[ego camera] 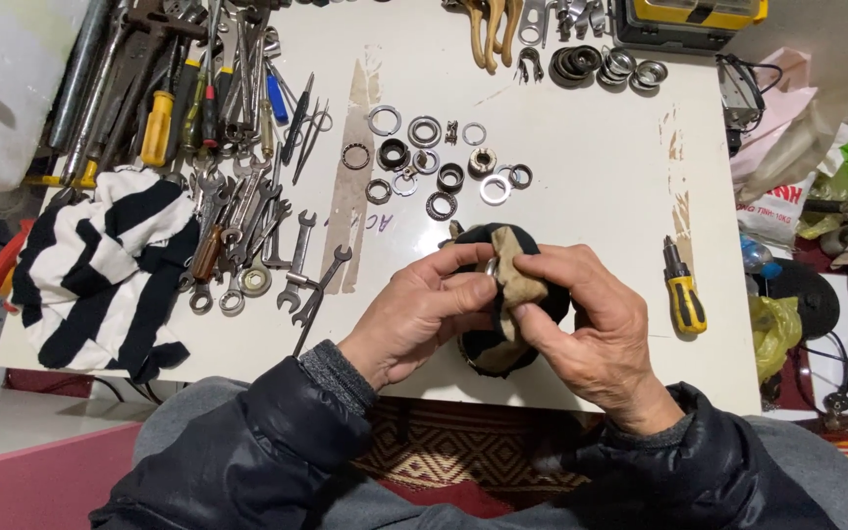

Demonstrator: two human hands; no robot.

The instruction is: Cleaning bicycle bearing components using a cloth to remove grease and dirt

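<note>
While the left hand (414, 314) pinches a small metal ring (491, 266) at frame centre, the right hand (591, 329) presses a dirty black-and-tan rag (512, 294) around it, apparently wiping it. Above lie more rings and bearings (434, 167); wrenches (267, 236) and a striped cloth (100, 270) sit left, a yellow screwdriver (684, 294) right.

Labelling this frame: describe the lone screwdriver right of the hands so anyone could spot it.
On the white table, look just beyond the right hand, near the table's right edge. The short screwdriver with a yellow-and-black handle lies there alone, apart from the tool pile at far left.
</note>
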